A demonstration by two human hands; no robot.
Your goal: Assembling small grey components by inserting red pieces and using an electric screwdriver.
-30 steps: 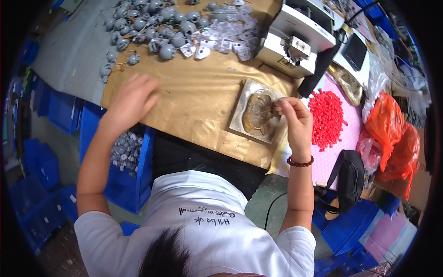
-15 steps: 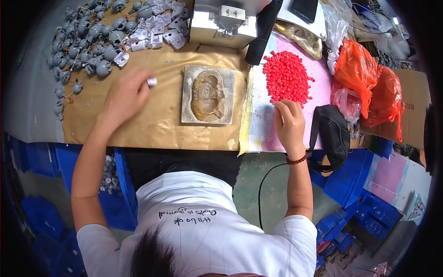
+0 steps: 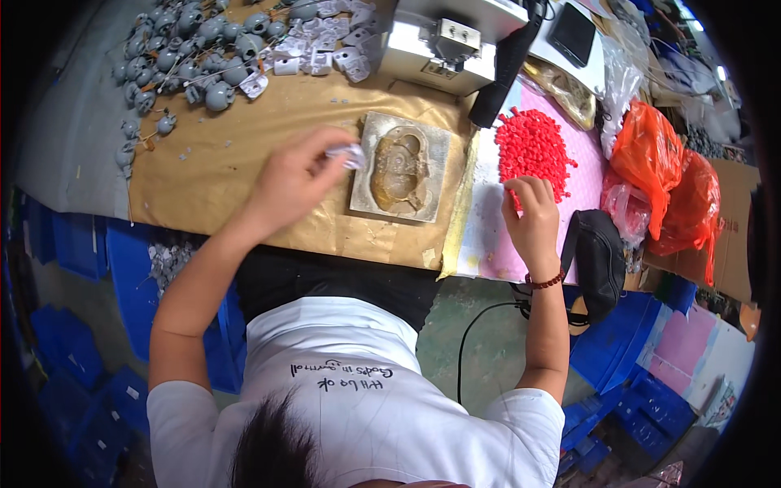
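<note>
My left hand [image 3: 294,183] pinches a small pale plastic part [image 3: 348,154] between thumb and fingers. It hovers just left of a square metal fixture block [image 3: 400,167] with a rounded, brownish hollow in its top. At the near edge of a pile of small red plastic pieces [image 3: 533,146], my right hand [image 3: 534,221] has its fingers bent together. Whatever its fingertips hold, if anything, is hidden. A beaded bracelet [image 3: 545,281] circles the right wrist.
Grey round housings with wires [image 3: 213,61] and pale plastic parts [image 3: 321,58] lie at the far left. Behind the block stands a metal-fronted machine [image 3: 439,61]. To the right are a black pouch [image 3: 600,264], orange bags [image 3: 647,154] and a phone [image 3: 572,35].
My left hand has moved right, bringing the pale part close to the block. My right hand stays by the red pile. The whole view has shifted slightly.
</note>
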